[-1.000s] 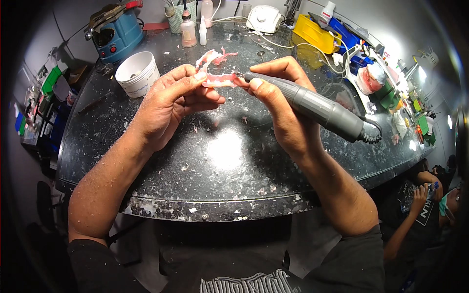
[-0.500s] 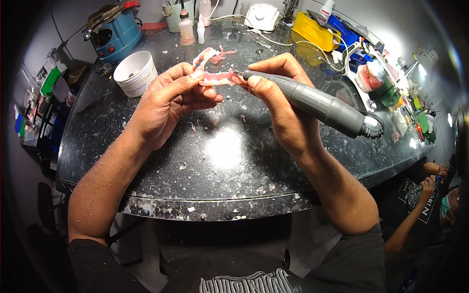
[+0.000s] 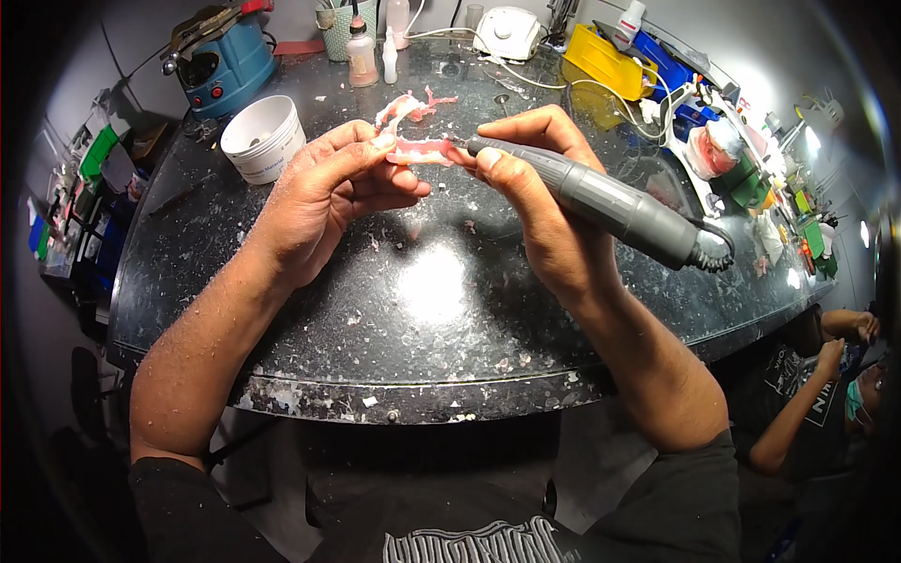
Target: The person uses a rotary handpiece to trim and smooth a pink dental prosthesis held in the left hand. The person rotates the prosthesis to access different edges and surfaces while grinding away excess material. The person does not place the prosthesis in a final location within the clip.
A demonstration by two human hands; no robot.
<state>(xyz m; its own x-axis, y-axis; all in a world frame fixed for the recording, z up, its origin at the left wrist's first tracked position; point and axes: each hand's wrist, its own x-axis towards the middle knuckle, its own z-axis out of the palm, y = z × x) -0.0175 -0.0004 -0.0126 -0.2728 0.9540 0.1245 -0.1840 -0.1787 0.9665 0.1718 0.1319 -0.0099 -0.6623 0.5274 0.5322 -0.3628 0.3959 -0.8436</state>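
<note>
My left hand [image 3: 328,178] pinches a curved pink denture base [image 3: 424,150] with whitish, ragged edges, thumb on top and fingers beneath. In my right hand [image 3: 554,202] is a thick dark grey rotary handpiece [image 3: 610,199], gripped like a pen. Its narrow tip points left and meets the right end of the denture base, close to my fingertips. Whether the bur touches the pink surface is too small to tell. Just beyond, a jagged pink scrap [image 3: 435,99] shows against the dark worktop [image 3: 357,319]; part of it lies behind the denture's far curve.
A white tub [image 3: 263,141] stands left of my hand, with a blue bench machine [image 3: 223,70] behind. Farther back are a bottle of pink material [image 3: 361,58] and a white control box [image 3: 507,34]. Yellow bin [image 3: 605,62] and pink-white dental model [image 3: 713,147] sit right. Another person [image 3: 798,394] works lower right.
My hands and the handpiece stay almost in place, with only a slight shift of the view. At lower right, the other person's hands have moved up and to the right.
</note>
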